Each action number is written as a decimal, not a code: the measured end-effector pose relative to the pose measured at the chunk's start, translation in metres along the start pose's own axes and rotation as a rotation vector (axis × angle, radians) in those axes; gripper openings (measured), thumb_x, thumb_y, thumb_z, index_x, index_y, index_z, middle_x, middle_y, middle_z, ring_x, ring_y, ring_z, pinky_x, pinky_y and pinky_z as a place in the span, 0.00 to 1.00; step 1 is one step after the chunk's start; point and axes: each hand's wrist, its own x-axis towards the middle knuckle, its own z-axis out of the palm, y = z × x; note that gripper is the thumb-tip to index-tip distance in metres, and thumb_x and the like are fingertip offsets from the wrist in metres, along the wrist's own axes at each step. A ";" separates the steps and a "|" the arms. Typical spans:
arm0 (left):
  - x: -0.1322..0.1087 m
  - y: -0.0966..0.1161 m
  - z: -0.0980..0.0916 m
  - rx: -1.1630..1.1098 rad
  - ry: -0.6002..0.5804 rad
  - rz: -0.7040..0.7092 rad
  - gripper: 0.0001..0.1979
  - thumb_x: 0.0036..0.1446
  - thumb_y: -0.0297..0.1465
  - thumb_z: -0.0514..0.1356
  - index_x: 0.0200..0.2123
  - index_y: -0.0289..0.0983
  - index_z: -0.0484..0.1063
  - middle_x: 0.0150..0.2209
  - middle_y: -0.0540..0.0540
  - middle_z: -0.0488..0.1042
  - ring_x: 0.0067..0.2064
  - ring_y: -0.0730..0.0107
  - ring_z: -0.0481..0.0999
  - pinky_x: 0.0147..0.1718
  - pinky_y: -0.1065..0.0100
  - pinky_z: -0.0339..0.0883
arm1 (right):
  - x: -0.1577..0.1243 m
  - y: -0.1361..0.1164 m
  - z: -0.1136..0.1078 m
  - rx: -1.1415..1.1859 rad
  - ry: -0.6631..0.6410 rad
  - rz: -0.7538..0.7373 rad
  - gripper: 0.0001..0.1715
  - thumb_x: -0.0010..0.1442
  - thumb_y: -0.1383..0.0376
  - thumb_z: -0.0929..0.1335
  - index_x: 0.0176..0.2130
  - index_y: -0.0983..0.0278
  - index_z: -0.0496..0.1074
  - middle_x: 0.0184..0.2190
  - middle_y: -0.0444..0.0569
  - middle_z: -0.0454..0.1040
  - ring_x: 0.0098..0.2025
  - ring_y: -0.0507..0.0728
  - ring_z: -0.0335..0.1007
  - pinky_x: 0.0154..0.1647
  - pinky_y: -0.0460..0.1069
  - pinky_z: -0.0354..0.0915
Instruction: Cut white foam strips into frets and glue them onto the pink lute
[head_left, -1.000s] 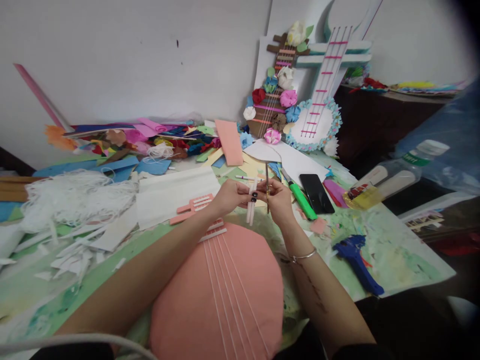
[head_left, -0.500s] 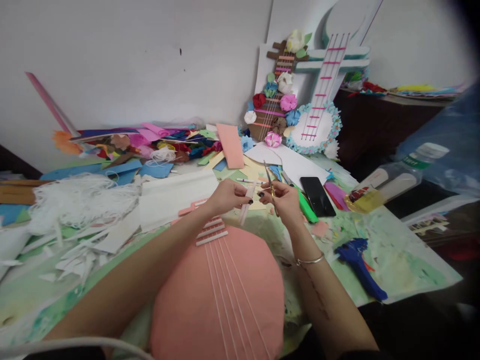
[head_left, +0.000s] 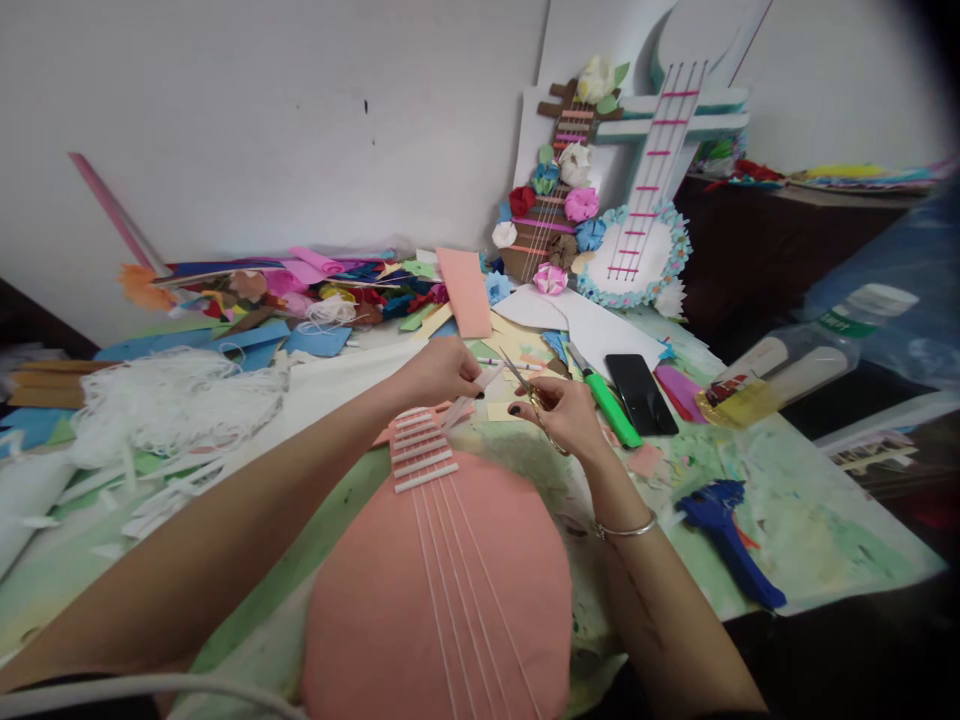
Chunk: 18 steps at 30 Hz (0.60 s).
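My left hand (head_left: 444, 370) pinches a thin whitish strip (head_left: 474, 396) that slants down over the neck of a pink paper instrument. In my right hand (head_left: 564, 408) is a pair of scissors (head_left: 531, 396), its blades pointing up and left, close to the strip but apart from it. Below both hands lies the pink instrument (head_left: 442, 570), with a rounded body, several white strings along it and white crossbars (head_left: 424, 450) on its neck. The far end of its neck is partly hidden behind my left hand and the strip.
Right of my hands lie a green utility knife (head_left: 613, 410), a black phone (head_left: 641, 393) and a blue glue gun (head_left: 731, 540). A plastic bottle (head_left: 810, 350) leans at the right. White string (head_left: 180, 395) piles up left; two decorated paper instruments (head_left: 637, 250) stand against the wall.
My left hand has moved slightly left and up, tilting the strip over the neck. The scissors have turned to point further left, and my right hand has lowered a little.
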 end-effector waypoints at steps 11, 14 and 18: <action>0.002 0.006 -0.001 0.113 -0.064 -0.031 0.09 0.39 0.26 0.60 0.11 0.34 0.68 0.12 0.55 0.53 0.18 0.80 0.50 0.20 0.72 0.43 | 0.000 0.005 0.004 0.050 -0.059 0.072 0.23 0.44 0.48 0.72 0.29 0.66 0.77 0.14 0.38 0.51 0.20 0.48 0.44 0.19 0.45 0.42; 0.002 0.005 -0.001 0.122 -0.087 -0.004 0.09 0.39 0.27 0.60 0.11 0.34 0.68 0.12 0.55 0.53 0.18 0.80 0.49 0.19 0.73 0.42 | -0.001 0.007 0.005 0.059 -0.072 0.066 0.24 0.45 0.48 0.71 0.29 0.66 0.77 0.15 0.38 0.51 0.20 0.48 0.43 0.19 0.45 0.41; 0.002 0.005 -0.001 0.114 -0.106 -0.004 0.10 0.40 0.27 0.59 0.11 0.34 0.67 0.12 0.55 0.53 0.18 0.80 0.50 0.19 0.73 0.43 | -0.001 0.006 0.004 0.052 -0.103 0.044 0.23 0.46 0.48 0.71 0.30 0.66 0.77 0.15 0.39 0.51 0.20 0.48 0.43 0.19 0.45 0.42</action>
